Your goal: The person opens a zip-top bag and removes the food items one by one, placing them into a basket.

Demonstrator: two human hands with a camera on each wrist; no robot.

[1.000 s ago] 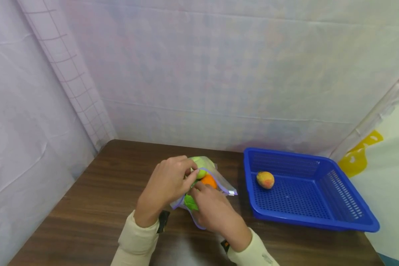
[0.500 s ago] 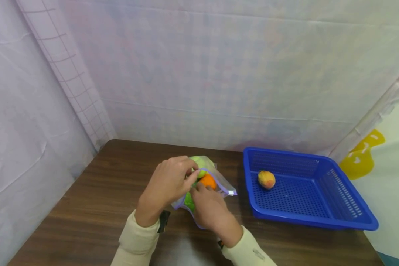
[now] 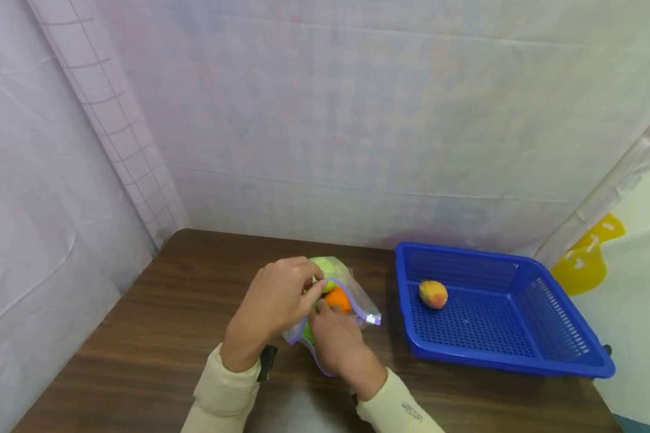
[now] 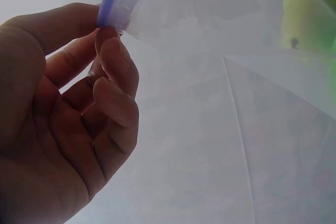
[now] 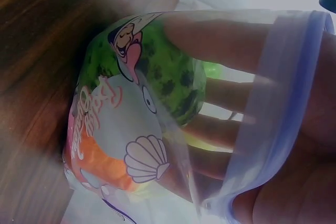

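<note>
In the head view a clear zip bag (image 3: 362, 296) with a purple rim stands open on the table. My left hand (image 3: 276, 300) pinches its rim (image 4: 111, 3) between thumb and fingertip. My right hand (image 3: 338, 343) reaches through the mouth into the bag. Inside, its thumb and fingers spread around a round green thing with dark spots (image 5: 173, 72). An orange fruit (image 3: 337, 299) and a pale green fruit (image 3: 330, 266) show in the bag too. Printed cartoon pictures cover part of the contents in the right wrist view.
A blue plastic basket (image 3: 479, 352) stands to the right, with a yellow-red mango-like fruit (image 3: 433, 294) inside. White sheets (image 3: 325, 120) hang behind and to the left of the brown wooden table (image 3: 141, 325). A yellow shape (image 3: 582, 270) shows beyond the basket.
My right hand has shifted slightly left and deeper into the bag, and less of the green thing shows beside it. The left hand keeps its pinch on the rim.
</note>
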